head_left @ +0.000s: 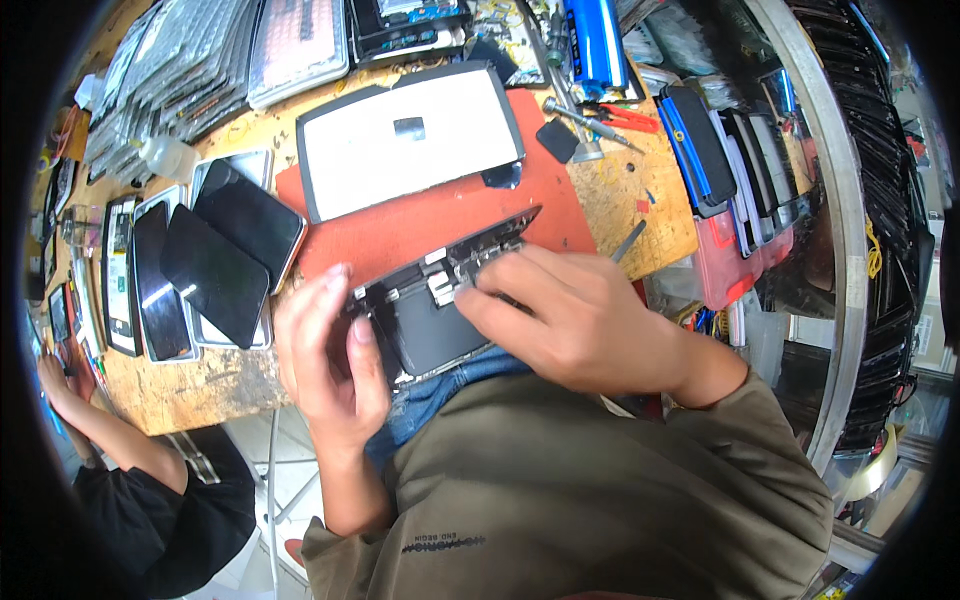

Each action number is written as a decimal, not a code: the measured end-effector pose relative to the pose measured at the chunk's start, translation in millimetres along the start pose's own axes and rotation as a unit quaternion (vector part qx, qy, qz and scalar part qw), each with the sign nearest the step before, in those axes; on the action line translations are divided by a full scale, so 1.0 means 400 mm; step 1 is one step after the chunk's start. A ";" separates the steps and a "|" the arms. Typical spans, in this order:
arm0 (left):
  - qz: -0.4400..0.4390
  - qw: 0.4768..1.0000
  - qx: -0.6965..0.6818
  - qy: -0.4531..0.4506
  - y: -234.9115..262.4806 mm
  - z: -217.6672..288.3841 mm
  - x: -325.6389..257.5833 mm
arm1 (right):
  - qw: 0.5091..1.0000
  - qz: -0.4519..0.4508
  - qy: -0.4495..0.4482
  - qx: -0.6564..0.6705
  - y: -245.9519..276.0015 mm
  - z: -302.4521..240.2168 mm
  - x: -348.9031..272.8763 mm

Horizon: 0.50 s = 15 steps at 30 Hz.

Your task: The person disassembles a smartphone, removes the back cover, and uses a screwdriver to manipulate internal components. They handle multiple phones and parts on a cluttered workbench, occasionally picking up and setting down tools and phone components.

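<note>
An opened phone is tilted up at the near edge of the red work mat, close to my body. Its dark inner side faces me, with small silvery parts and a whitish connector piece along the upper edge. My left hand grips the phone's left end between thumb and fingers. Over its upper right part, my right hand is closed, fingertips pressed together on the inner parts. What those fingertips hold is hidden. Behind the phone lies a white-topped pad with a small dark square on it.
Several dark phone screens overlap at the left. Stacked bubble-wrapped packs fill the back left. A screwdriver and red-handled pliers lie back right, near upright phone cases. Another person's arm is at lower left.
</note>
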<state>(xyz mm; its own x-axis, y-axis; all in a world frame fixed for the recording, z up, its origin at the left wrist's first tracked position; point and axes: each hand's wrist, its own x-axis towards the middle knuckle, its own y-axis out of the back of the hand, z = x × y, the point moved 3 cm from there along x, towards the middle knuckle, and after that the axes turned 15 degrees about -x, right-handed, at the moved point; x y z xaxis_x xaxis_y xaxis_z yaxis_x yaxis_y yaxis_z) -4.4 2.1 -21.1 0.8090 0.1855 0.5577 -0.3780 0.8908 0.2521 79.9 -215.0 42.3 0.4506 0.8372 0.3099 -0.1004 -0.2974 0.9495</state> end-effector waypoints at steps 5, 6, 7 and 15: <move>0.022 0.997 0.047 -0.051 -0.008 0.033 0.002 | 0.987 0.122 -0.044 0.098 0.192 0.082 -0.019; 0.032 0.997 0.032 -0.059 -0.012 0.037 0.003 | 0.976 0.192 -0.056 0.085 0.209 0.109 -0.018; 0.038 0.998 0.027 -0.047 -0.016 0.038 0.006 | 0.965 0.206 -0.087 0.135 0.215 0.140 -0.013; 0.004 0.992 0.120 -0.040 -0.049 0.066 0.039 | 0.893 0.143 -0.267 0.334 -0.041 0.262 0.069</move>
<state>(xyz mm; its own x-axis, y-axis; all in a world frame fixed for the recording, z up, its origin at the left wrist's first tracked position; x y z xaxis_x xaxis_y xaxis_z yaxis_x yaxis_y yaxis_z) 3.8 -23.6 3.4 0.7716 0.1500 0.6182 -0.4881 0.7628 0.4241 186.9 -235.2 30.1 0.8675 0.3989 0.2972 0.1926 -0.8202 0.5387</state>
